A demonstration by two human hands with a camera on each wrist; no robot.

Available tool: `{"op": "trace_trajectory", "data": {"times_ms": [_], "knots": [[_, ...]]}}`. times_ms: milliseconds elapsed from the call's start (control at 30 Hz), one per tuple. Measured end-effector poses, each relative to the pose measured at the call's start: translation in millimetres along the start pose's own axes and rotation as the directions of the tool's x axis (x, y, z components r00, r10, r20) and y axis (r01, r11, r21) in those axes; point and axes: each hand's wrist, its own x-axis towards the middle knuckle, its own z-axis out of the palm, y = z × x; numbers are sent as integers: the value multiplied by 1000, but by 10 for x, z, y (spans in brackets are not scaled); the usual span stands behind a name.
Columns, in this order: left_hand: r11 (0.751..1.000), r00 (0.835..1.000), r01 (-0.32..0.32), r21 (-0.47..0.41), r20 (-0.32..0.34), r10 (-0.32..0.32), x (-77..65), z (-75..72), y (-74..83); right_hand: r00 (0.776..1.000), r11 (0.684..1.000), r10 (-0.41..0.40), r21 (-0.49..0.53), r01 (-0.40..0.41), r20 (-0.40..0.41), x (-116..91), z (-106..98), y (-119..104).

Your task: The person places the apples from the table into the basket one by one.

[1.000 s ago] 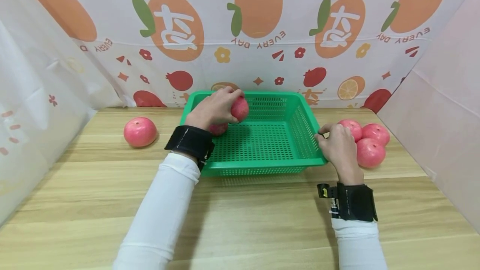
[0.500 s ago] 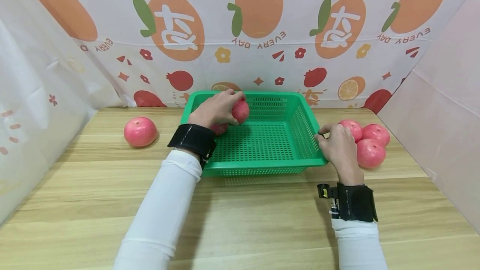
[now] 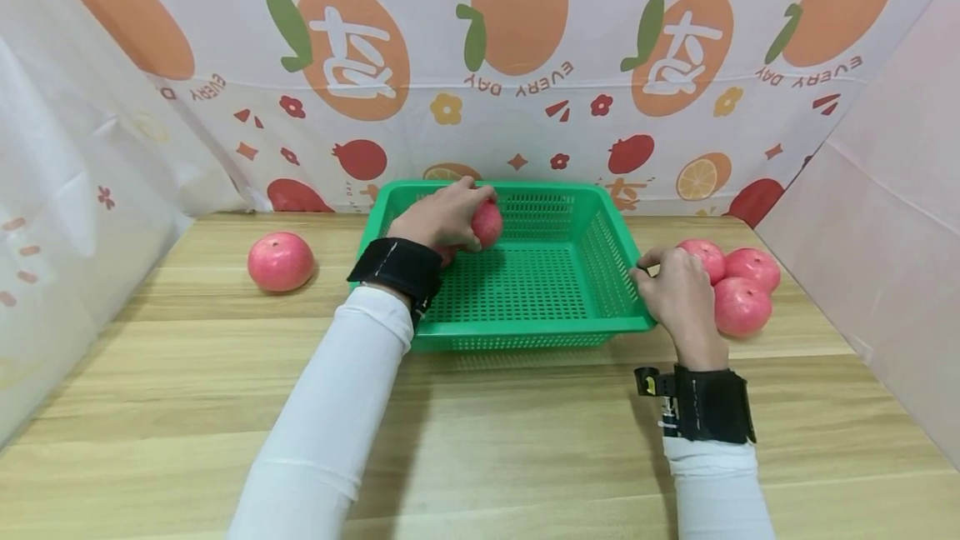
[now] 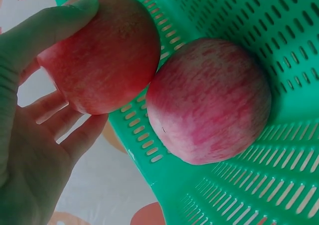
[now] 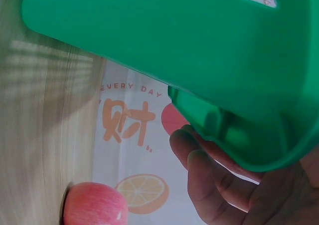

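My left hand (image 3: 441, 217) grips a red apple (image 4: 107, 50) inside the back left part of a green plastic basket (image 3: 525, 327), thumb on one side and fingers on the other. Another apple (image 4: 209, 100) lies in the basket right beside the held one; the head view shows only a sliver of it under the hand. At the basket's right side, my right hand (image 3: 678, 294) holds the rim, its fingers (image 5: 202, 177) curled under the edge in the right wrist view.
One apple (image 3: 281, 262) sits on the wooden table (image 3: 525, 440) left of the basket. Close by my right hand, three apples (image 3: 742, 307) are clustered at the right. A fruit-printed curtain (image 3: 517, 132) stands behind the basket, with pale sheeting (image 3: 885, 182) along the sides.
My left hand has shifted slightly to the right with its apple. The right hand, the basket and the apples on the table look unmoved.
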Motion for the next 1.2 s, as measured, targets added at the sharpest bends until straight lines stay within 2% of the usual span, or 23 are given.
{"op": "trace_trajectory", "data": {"times_ms": [233, 500, 933, 1033, 1200], "knots": [[1000, 999, 11, 0, 37, -11, 43, 34, 10, 1000, 1000, -11, 2, 11, -14, 4, 10, 12], [1000, 994, 19, -5, 111, -19, 107, 86, 53, 1000, 1000, 7, -4, -7, 3, 1, -2, 19], [995, 975, 86, 54, 199, -95, 157, 139, 95, 1000, 1000, -3, 11, 3, 2, 14, -6, 6], [993, 974, 90, 80, 201, -105, 157, 150, 79, 1000, 1000, -9, 10, 9, -4, 16, 3, -3], [992, 980, 62, 108, 180, -81, 170, 168, 48, 1000, 1000, -8, -1, 8, -18, 16, 12, -4]]}}
